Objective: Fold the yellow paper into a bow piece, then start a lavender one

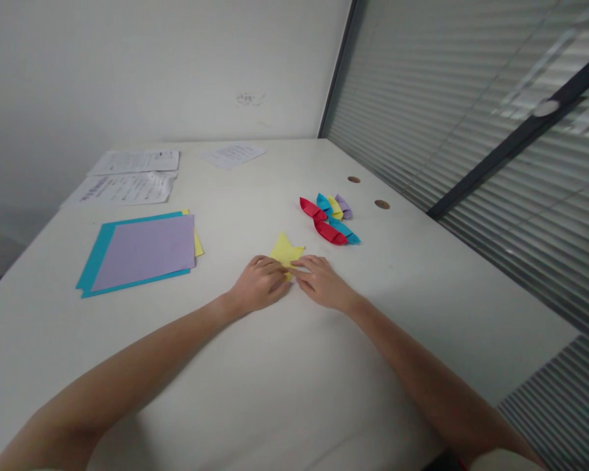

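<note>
Yellow folded paper [283,250] lies on the white table [245,203] in the head view, right under the fingertips of both hands. Its sharpest visible corner points away from the person, and a smaller corner juts out toward the right hand. The part that shows has its long axis running roughly away from the person; the near end is mostly covered by fingers, with a bit of yellow peeking out between the hands.

The left hand [261,282] lies over the paper's left side with fingers bent; the right hand [324,282] comes in from the other side, index finger stretched across the near part. Both touch the paper — whether they pinch it or only press it down, I cannot tell.

Beyond the grip and to its right sits a cluster of small folded pieces with pointed ends: two red pieces [330,233], two blue pieces [344,231], a yellow piece [335,208] and a purple piece [344,207]. Left of the grip, well apart, is a pile of flat sheets — a purple sheet [147,252] on top, blue sheets [95,258] and a yellow sheet [198,246] showing at its edges. Farther beyond, also leftward, lie printed pages [127,188].
</note>
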A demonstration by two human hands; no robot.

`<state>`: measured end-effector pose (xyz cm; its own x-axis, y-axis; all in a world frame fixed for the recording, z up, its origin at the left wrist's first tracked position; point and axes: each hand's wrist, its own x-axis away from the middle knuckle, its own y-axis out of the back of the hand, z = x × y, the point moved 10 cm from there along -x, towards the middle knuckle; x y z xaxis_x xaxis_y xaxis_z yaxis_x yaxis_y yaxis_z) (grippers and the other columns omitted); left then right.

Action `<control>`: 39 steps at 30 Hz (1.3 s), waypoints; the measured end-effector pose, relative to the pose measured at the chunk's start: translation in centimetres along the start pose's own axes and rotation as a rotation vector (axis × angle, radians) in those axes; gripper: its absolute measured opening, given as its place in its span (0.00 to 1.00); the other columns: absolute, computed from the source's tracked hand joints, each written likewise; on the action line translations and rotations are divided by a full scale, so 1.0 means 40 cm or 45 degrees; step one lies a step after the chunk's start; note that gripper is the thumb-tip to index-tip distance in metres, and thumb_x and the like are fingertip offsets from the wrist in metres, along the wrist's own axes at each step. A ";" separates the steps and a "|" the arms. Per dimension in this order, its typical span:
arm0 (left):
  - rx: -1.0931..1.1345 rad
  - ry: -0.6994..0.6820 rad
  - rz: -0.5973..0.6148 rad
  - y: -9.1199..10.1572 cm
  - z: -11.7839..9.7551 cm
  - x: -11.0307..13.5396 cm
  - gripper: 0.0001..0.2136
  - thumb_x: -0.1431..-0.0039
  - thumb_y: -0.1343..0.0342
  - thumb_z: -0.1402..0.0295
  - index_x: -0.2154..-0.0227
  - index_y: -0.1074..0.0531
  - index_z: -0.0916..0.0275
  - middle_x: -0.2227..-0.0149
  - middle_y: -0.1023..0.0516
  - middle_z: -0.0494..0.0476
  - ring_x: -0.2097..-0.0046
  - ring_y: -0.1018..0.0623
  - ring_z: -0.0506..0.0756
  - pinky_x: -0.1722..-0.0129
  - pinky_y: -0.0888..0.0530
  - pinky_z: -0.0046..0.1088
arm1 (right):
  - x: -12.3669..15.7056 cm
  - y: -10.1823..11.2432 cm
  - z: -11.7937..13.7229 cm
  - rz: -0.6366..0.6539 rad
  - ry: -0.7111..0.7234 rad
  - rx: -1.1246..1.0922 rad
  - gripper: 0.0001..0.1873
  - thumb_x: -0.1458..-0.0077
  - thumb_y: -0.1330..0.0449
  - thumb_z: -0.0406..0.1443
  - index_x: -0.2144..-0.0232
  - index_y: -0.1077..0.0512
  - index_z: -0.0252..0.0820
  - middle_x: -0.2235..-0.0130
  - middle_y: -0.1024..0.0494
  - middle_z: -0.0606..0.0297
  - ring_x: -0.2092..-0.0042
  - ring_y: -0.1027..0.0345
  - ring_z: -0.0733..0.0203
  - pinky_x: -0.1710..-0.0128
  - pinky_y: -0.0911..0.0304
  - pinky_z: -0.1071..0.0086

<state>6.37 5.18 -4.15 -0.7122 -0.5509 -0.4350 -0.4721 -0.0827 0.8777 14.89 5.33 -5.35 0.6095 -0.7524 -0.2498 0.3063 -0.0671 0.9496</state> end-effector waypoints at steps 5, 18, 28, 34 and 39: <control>-0.174 -0.027 0.054 -0.004 -0.020 0.000 0.12 0.35 0.53 0.64 0.61 0.25 0.61 0.60 0.22 0.60 0.57 0.25 0.57 0.54 0.33 0.40 | 0.013 -0.002 -0.002 -0.022 -0.157 0.099 0.17 0.37 0.47 0.37 0.49 0.27 0.43 0.55 0.27 0.53 0.51 0.39 0.52 0.52 0.44 0.56; -0.231 -0.149 0.068 -0.015 -0.045 0.005 0.15 0.33 0.56 0.64 0.49 0.32 0.62 0.50 0.24 0.62 0.51 0.25 0.58 0.50 0.35 0.40 | 0.034 0.014 -0.068 -0.101 -0.288 0.091 0.20 0.38 0.46 0.46 0.51 0.26 0.42 0.51 0.26 0.54 0.49 0.37 0.51 0.50 0.46 0.57; -0.204 -0.066 0.200 -0.029 -0.052 0.001 0.25 0.35 0.58 0.48 0.50 0.31 0.62 0.50 0.27 0.64 0.50 0.29 0.62 0.53 0.35 0.43 | 0.020 0.034 -0.022 -0.091 -0.213 -0.007 0.18 0.35 0.49 0.43 0.55 0.24 0.42 0.46 0.27 0.55 0.44 0.42 0.51 0.46 0.46 0.56; -0.264 0.236 0.093 0.007 -0.010 -0.001 0.25 0.38 0.55 0.46 0.54 0.28 0.62 0.49 0.28 0.65 0.48 0.31 0.65 0.50 0.38 0.47 | 0.022 0.019 -0.006 0.037 -0.184 0.020 0.19 0.38 0.46 0.45 0.53 0.24 0.42 0.55 0.25 0.54 0.51 0.40 0.48 0.52 0.44 0.53; -0.175 0.250 0.138 -0.007 -0.017 0.001 0.22 0.40 0.51 0.47 0.58 0.27 0.60 0.54 0.25 0.62 0.51 0.30 0.63 0.53 0.37 0.45 | 0.023 0.025 0.013 -0.014 -0.063 0.003 0.14 0.39 0.44 0.39 0.55 0.23 0.44 0.48 0.27 0.55 0.43 0.44 0.48 0.45 0.49 0.53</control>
<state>6.83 4.62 -4.25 -0.6340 -0.7122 -0.3013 -0.3141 -0.1189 0.9419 15.37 4.23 -4.54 0.5691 -0.7832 -0.2503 0.3108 -0.0770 0.9474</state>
